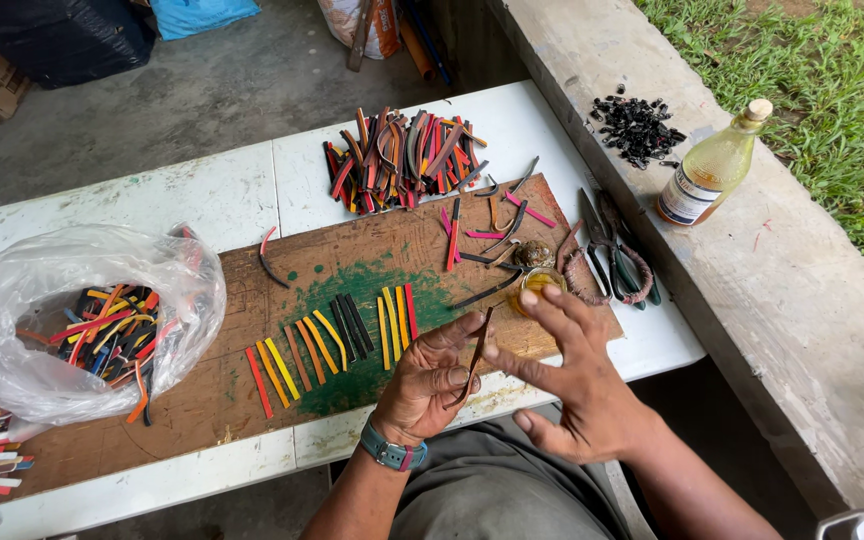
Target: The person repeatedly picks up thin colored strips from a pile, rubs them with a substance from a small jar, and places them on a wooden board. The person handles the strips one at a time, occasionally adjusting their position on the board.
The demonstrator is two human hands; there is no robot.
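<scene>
My left hand [430, 378] pinches a thin dark brown strip [478, 350] upright near the table's front edge. A watch sits on that wrist. My right hand [574, 372] is spread beside it, its forefinger touching the strip, fingers reaching toward a small round tin of yellowish paste [533, 283]. Just left on the wooden board [202, 400] lies a row of strips [327, 345] in red, yellow, brown and black.
A heap of coloured strips [402, 158] lies at the table's far side. A clear plastic bag [42, 300] holds more on the left. Scissors and pliers [617, 250] rest at the right edge. On the concrete ledge stand a bottle of yellow liquid [714, 165] and black beads [637, 128].
</scene>
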